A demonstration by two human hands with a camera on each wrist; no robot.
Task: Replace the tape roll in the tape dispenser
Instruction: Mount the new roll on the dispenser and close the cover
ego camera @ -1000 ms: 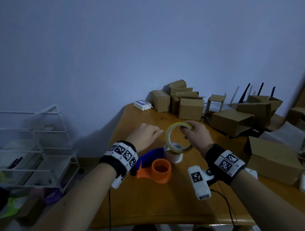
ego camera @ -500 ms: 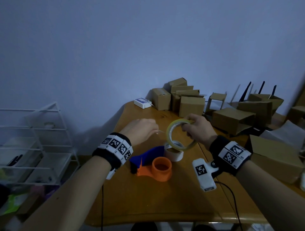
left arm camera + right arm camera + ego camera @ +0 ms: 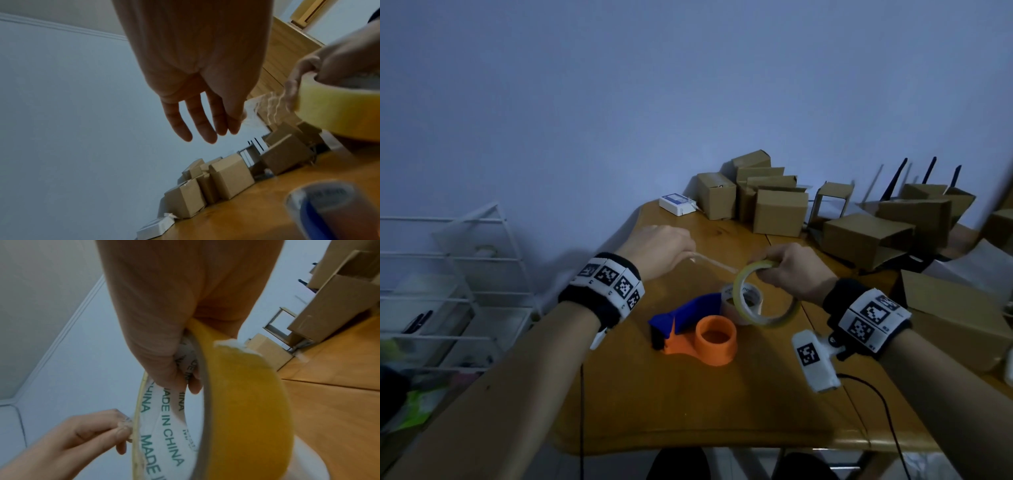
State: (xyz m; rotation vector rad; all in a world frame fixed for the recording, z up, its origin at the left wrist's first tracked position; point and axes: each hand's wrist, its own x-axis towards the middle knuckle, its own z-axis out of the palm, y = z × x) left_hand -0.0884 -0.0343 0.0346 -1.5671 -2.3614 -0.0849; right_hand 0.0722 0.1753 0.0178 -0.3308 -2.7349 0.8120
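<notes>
1. The roll (image 3: pixel 765 294) is held upright in the air above the middle of the counter (image 3: pixel 722 404), just over the dispenser (image 3: pixel 698 330).
2. The right hand (image 3: pixel 792 270) is clamped on the roll's top, its fingers (image 3: pixel 174 369) hooked through the core.
3. The strip (image 3: pixel 710 262) is pinched at its free end between the left hand's (image 3: pixel 657 251) thumb and forefinger; the other fingers (image 3: pixel 197 123) are left loosely apart.
4. The roll is judged light and stiff; it is best gripped by the core.
5. The strip is judged thin, sticky and easily twisted; only its tip should be held.
</notes>
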